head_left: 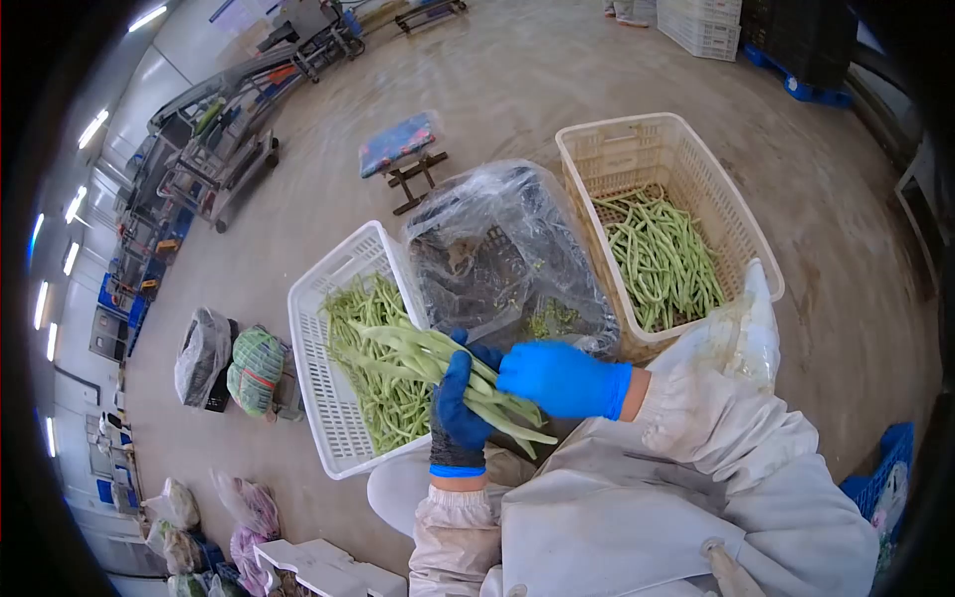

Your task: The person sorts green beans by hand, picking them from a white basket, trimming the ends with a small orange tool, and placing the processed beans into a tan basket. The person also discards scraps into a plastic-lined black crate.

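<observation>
A bunch of long flat green beans (423, 355) lies across my left hand (460, 403), which wears a dark blue glove and is closed around it. My right hand (559, 380), in a bright blue glove, is curled against the bunch near its lower right end; its fingertips are hidden. Under the bunch, at the left, a white basket (343, 438) holds many loose green beans (383, 403). Just beyond my hands is a crate lined with clear plastic (463, 289), with small green scraps (550, 320) in it.
A beige crate (731, 209) at the right holds more green beans (662, 264). Behind the lined crate stands a small stool (400, 149). Several bagged bundles (261, 373) sit at the left. Carts and machinery (214, 149) stand farther back, with stacked white crates (699, 28) at the top right.
</observation>
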The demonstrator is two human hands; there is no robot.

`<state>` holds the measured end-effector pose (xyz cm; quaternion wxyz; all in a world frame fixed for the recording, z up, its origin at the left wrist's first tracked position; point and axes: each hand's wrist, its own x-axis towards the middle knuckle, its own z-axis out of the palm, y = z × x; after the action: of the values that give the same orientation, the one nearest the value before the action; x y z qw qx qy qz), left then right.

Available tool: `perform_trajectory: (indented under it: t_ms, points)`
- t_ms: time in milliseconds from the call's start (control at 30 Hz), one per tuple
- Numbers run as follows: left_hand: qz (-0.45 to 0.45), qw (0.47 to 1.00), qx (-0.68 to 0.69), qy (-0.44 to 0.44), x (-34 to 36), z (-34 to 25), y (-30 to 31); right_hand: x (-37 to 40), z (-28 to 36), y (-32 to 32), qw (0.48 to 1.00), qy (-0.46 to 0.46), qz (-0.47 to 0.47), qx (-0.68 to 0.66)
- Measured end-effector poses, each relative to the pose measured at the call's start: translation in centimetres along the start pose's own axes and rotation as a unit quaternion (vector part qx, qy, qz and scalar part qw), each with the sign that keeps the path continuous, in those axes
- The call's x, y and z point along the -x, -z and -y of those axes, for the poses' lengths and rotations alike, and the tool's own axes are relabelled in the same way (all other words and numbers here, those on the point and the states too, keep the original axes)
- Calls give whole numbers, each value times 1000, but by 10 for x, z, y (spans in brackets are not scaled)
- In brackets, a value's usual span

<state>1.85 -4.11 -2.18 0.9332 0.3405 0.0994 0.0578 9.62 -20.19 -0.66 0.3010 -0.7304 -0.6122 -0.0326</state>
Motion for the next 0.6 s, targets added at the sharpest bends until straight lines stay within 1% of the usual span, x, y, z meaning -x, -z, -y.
perform_trajectory:
  t_ms: [33,100,133,167,233,300,333,367,400,433,467,500,533,567,600]
  points:
    - [0,1000,2,0,1,0,-1,0,-2,4,1000,0,2,1]
    - [-33,993,-111,20,3,-1,-8,-1,-5,12,997,-51,-22,60]
    - [-59,988,-137,31,4,-3,-16,0,-7,11,997,-50,-20,58]
    - [-61,988,-138,31,4,-3,-14,2,-11,9,997,-36,-34,57]
    - [-9,960,-279,41,4,-6,-8,7,-18,12,997,-26,-49,56]
    - [-13,960,-275,53,6,-6,-5,8,-28,23,987,-99,-127,5]
    - [-22,967,-246,60,7,-5,0,8,-32,30,983,-77,-169,-2]
    - [-31,973,-217,66,7,-3,3,8,-34,37,983,-77,-169,-3]
    - [-30,973,-219,68,5,-2,6,6,-33,46,959,-112,-261,-15]
    - [-36,986,-146,65,3,0,8,5,-35,52,926,-145,-348,-27]
    - [-42,995,-72,62,2,2,9,4,-42,55,926,-146,-347,-28]
    - [-45,995,-71,61,0,3,8,2,-51,58,922,-143,-359,25]
    - [-51,998,-21,36,-2,4,6,3,-57,57,915,-140,-371,77]
    - [-56,998,25,14,-2,4,5,13,-61,46,914,-145,-373,74]
    - [-51,998,43,-5,-5,3,4,28,-70,32,948,-193,-236,94]
